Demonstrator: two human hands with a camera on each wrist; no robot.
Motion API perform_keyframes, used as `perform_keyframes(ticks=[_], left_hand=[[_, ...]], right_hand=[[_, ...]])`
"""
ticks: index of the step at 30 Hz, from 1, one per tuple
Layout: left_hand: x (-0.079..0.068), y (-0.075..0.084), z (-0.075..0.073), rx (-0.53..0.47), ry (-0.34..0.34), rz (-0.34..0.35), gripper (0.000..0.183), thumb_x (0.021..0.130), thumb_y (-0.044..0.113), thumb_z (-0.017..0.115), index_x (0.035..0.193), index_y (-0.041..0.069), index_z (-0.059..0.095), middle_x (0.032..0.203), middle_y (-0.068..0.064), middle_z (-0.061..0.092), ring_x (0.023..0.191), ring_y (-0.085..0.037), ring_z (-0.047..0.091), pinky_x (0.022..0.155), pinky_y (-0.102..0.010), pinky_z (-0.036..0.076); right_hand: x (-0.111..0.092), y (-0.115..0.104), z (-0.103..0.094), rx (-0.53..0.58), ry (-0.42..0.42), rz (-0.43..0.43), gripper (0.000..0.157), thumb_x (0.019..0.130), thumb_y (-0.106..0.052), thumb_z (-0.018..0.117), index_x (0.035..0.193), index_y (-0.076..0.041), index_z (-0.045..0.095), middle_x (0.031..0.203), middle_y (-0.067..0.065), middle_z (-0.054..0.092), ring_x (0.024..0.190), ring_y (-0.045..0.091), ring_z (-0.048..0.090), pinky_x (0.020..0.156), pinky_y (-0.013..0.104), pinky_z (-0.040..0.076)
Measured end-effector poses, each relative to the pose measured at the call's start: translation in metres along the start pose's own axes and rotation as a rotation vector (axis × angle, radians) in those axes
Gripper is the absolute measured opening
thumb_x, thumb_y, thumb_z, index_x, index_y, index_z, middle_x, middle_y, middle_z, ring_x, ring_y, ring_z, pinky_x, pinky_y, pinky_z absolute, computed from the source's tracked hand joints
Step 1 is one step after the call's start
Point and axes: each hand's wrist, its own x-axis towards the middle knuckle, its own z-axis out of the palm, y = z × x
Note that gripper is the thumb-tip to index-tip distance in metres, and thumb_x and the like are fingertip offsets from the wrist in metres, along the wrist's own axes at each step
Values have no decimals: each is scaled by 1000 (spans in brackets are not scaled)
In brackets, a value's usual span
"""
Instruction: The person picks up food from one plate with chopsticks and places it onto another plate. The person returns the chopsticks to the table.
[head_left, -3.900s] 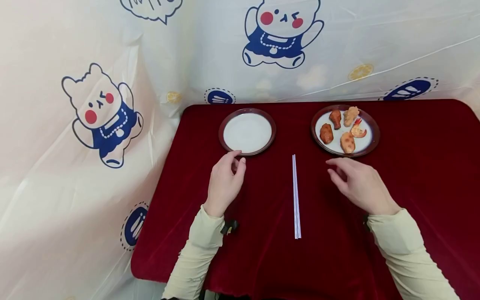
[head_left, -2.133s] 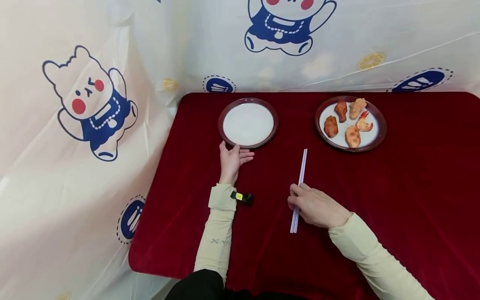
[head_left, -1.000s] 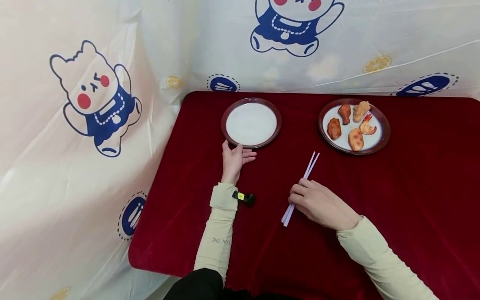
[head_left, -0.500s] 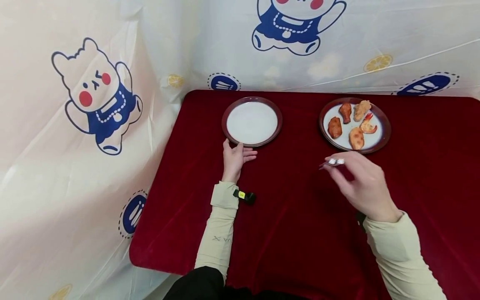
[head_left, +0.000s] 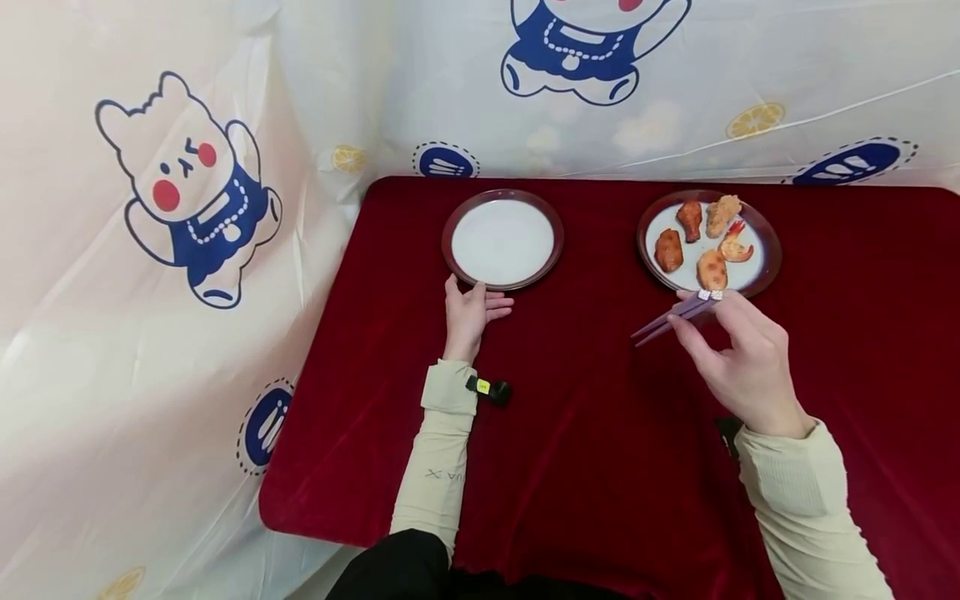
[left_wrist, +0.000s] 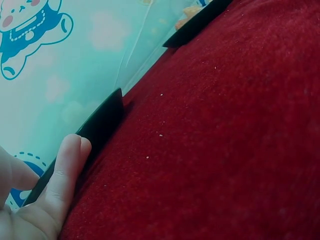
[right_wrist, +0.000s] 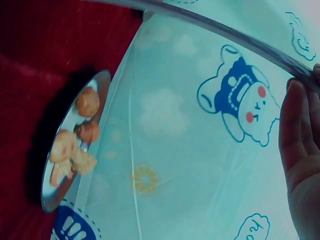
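My right hand (head_left: 750,367) pinches a pair of thin purplish chopsticks (head_left: 671,320) between thumb and fingers. They are raised over the table, tips pointing left. In the right wrist view the chopsticks (right_wrist: 225,31) cross the top. Just beyond this hand lies a brown-rimmed plate (head_left: 771,265) bearing a drumstick (head_left: 690,220), a brown wing piece (head_left: 668,250), a pale battered piece (head_left: 722,215), a shrimp (head_left: 735,243) and a golden oval piece (head_left: 712,270). My left hand (head_left: 467,321) holds the near rim of a bare white plate (head_left: 502,242), thumb and fingers on either side in the left wrist view.
Dark red cloth (head_left: 570,467) covers the table. A pale curtain (head_left: 315,100) with cartoon bears hangs behind and along the left side. Small black devices sit at both wrists, one by the left cuff (head_left: 491,390).
My right hand has picked the chopsticks up off the cloth, moved right and turned them so the tips point left. The left hand has reached the bare plate's rim and stays there.
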Motion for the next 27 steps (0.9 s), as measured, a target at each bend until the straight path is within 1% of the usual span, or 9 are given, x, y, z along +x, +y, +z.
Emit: perform_keyframes(ticks=[2, 5, 9, 12, 14, 18, 21, 24, 27], left_hand=[[0, 1, 0, -3, -1, 3, 74, 103, 13, 43, 156, 18, -9, 104, -26, 63, 82, -29, 73, 78, -39, 63], [0, 2, 1, -8, 0, 11, 75, 102, 11, 43, 156, 16, -9, 101, -24, 64, 80, -28, 73, 76, -39, 63], [1, 1, 1, -2, 5, 21, 75, 102, 11, 43, 156, 14, -8, 97, -21, 65, 78, -27, 73, 75, -37, 63], [0, 0, 1, 1, 3, 18, 74, 102, 12, 43, 156, 15, -8, 99, -22, 65, 79, -27, 73, 76, -37, 63], [0, 0, 1, 2, -1, 12, 75, 102, 13, 43, 156, 16, -9, 101, -24, 64, 81, -28, 73, 77, -38, 63], [0, 0, 1, 9, -6, 8, 74, 102, 13, 43, 156, 17, -9, 107, -29, 62, 85, -33, 72, 79, -41, 62], [0, 1, 1, 8, -6, 9, 75, 102, 13, 43, 156, 17, -9, 106, -29, 63, 85, -33, 72, 79, -41, 62], [0, 1, 1, 7, -1, 13, 74, 102, 12, 43, 156, 15, -9, 101, -26, 65, 81, -30, 73, 76, -39, 63], [0, 1, 1, 1, 4, 11, 74, 102, 12, 43, 156, 14, -9, 98, -23, 66, 77, -28, 73, 74, -37, 63]], right_hand=[[0, 2, -1, -18, -13, 6, 35, 89, -27, 69, 99, 7, 69, 92, 18, 68, 92, -9, 54, 87, 5, 45], [1, 4, -1, -34, -38, 15, 27, 87, -17, 70, 97, 8, 65, 93, 18, 67, 92, -8, 53, 85, 5, 44], [5, 5, -1, -79, -65, 21, 22, 81, -8, 68, 96, 7, 62, 90, 16, 65, 84, -6, 51, 78, 4, 43], [9, 4, -2, -126, -93, 58, 21, 76, -2, 69, 95, 5, 61, 85, 12, 66, 77, -7, 49, 71, 1, 41], [10, 1, -4, -168, -131, 102, 20, 75, 0, 70, 93, 2, 61, 83, 10, 65, 72, -7, 48, 65, 2, 40], [13, -4, -9, -238, -221, 194, 14, 77, -3, 74, 83, -7, 62, 74, 3, 61, 64, -3, 43, 53, 8, 34], [15, -7, -12, -263, -263, 249, 15, 80, -10, 76, 76, -12, 61, 68, 0, 57, 59, 2, 39, 48, 12, 30], [15, -10, -14, -282, -286, 298, 15, 83, -18, 75, 74, -14, 64, 61, -2, 54, 55, 3, 38, 44, 14, 29], [15, -12, -16, -283, -326, 377, 17, 89, -25, 69, 77, -13, 68, 56, -2, 58, 47, -1, 42, 40, 15, 32]])
